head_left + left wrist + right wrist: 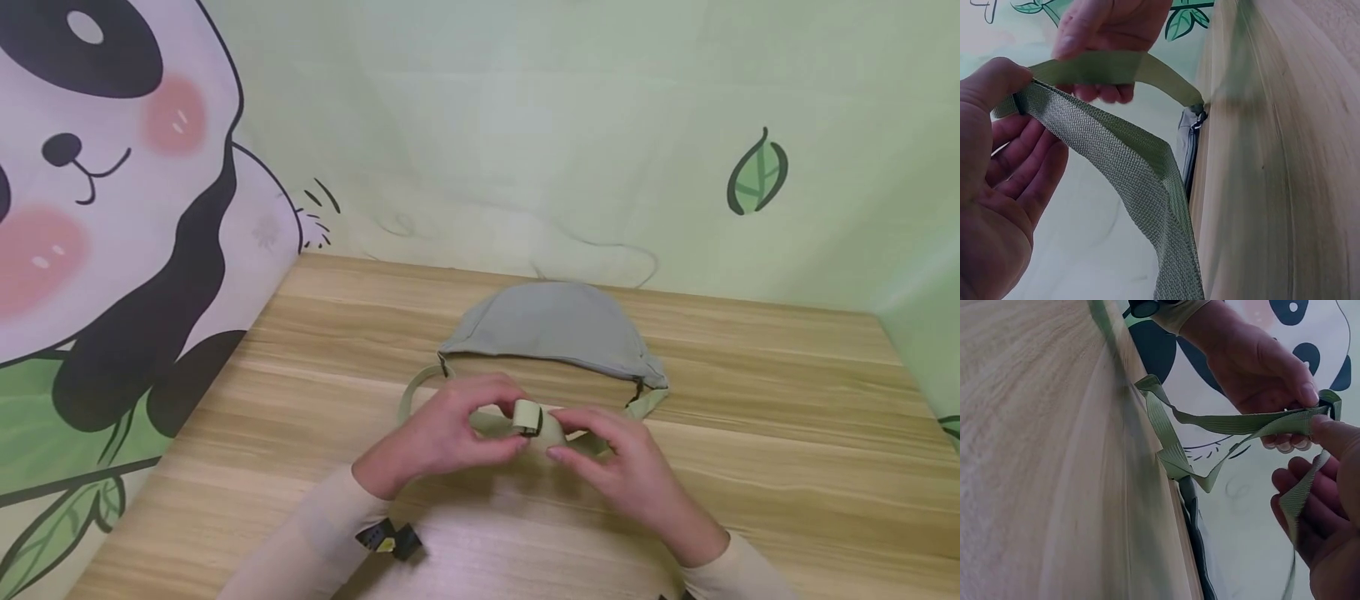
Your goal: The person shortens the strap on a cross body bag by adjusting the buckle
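A grey waist bag [551, 325] lies on the table with a light green webbing strap [1104, 140] running from both its ends. My left hand [444, 425] pinches the strap between thumb and fingers, beside a small folded loop [527, 415] with a dark slider at its edge. Close by on the right, my right hand [632, 460] pinches the strap between thumb and forefinger. The right wrist view has both hands near the dark slider [1335, 405], which fingers partly cover. Slack lengths of webbing hang below the hands, one of them twisted.
The wooden table [787, 400] meets a pale green wall [540, 125] behind the bag. A large panda picture [112, 167] covers the left wall. A small dark object [390, 539] sits at my left wrist.
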### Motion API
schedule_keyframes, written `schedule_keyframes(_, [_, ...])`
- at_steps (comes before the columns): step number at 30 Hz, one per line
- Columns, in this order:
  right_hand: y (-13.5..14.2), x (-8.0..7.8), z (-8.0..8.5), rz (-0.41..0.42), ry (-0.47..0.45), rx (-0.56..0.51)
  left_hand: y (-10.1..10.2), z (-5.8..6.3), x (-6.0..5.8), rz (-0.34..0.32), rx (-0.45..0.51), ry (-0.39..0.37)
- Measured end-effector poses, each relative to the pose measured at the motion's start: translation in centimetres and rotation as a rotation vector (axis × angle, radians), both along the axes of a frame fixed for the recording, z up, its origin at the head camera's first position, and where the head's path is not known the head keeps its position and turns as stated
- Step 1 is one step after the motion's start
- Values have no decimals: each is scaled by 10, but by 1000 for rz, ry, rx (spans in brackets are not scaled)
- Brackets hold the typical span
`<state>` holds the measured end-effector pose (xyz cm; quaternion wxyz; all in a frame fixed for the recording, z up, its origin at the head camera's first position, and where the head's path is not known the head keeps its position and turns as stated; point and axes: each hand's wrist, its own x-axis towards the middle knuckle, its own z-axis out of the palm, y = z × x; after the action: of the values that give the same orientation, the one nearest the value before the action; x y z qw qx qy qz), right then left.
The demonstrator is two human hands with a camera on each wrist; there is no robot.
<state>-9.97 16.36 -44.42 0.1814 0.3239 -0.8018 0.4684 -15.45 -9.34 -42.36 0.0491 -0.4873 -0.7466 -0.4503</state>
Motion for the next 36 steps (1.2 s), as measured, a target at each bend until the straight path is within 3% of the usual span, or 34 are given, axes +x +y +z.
schedule_keyframes(4, [0, 0, 0, -1, 17, -28, 0, -1, 0, -8, -1, -13])
schedule_keyframes(14, [-1, 3, 4, -16, -48, -28, 0, -2, 0, -25, 14, -71])
schedule_keyframes(27, [-4, 1, 10, 32, 14, 22, 2, -1, -3, -61, 14, 51])
schedule_keyframes(31, [-3, 0, 9, 31, 20, 44, 2, -1, -3, -48, 10, 50])
schedule_keyframes(36, [1, 0, 6, 31, -46, 102, 2, -1, -2, -30, 11, 27])
